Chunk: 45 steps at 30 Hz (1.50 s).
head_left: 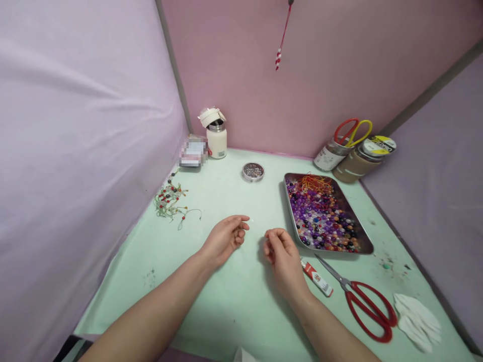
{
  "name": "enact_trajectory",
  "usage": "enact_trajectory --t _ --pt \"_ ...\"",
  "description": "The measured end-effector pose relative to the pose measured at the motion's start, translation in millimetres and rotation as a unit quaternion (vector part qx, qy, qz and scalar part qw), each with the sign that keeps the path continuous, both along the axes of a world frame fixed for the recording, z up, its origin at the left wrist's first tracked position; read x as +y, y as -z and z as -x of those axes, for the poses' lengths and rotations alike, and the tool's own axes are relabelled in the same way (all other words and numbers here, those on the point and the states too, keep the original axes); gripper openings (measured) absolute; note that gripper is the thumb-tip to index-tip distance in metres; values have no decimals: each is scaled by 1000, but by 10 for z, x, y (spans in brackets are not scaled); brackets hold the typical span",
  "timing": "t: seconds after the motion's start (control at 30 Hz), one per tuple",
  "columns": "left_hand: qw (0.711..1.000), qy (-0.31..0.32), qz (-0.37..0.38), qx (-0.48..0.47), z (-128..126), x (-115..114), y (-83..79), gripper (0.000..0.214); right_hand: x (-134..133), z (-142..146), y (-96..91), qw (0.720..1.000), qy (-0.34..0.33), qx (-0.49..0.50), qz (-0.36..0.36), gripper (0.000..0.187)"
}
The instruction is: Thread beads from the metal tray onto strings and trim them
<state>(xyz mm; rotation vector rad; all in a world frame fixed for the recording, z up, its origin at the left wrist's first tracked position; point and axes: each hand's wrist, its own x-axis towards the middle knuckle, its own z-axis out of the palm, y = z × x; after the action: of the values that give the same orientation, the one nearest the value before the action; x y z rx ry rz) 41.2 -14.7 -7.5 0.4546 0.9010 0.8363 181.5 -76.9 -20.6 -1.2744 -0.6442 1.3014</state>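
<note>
My left hand (226,237) rests on the pale green table (211,301), palm turned inward, thumb and forefinger pinched together near a tiny clear speck. My right hand (282,256) lies a little to the right with its fingers curled and the fingertips pinched; whatever it holds is too small to see. A thin clear thread may run between the two hands, but I cannot make it out. A metal tray (365,242) full of purple, red and dark beads sits just right of my right hand.
Red-handled scissors (362,299) and a small red-and-white tube (317,277) lie right of my right hand. White tissue (417,319) lies at the far right. A thread spool (253,171), a white flask (216,134), beaded strands (169,200) and jars with scissors (350,151) stand farther back.
</note>
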Motion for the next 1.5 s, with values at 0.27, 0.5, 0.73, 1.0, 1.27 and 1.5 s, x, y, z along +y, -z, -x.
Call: enact_trajectory --t 0.27,0.5,0.73,1.0,1.27,1.5 --pt "994 56 -66 72 -50 -67 13 29 218 87 9 999 10 -40 14 29" --pt "969 81 -147 184 -70 -53 107 34 420 134 24 993 19 -117 -14 31" --pt "904 120 -248 328 -61 -47 85 29 450 131 32 999 -23 -38 15 33" --pt "858 144 -325 372 -64 -61 96 27 454 117 -54 997 -64 23 47 32" --pt "835 159 -356 388 -68 -73 95 27 455 101 -72 994 -79 36 72 26" --pt "879 80 -287 373 -24 -14 37 24 437 36 -59 991 -37 -130 21 22"
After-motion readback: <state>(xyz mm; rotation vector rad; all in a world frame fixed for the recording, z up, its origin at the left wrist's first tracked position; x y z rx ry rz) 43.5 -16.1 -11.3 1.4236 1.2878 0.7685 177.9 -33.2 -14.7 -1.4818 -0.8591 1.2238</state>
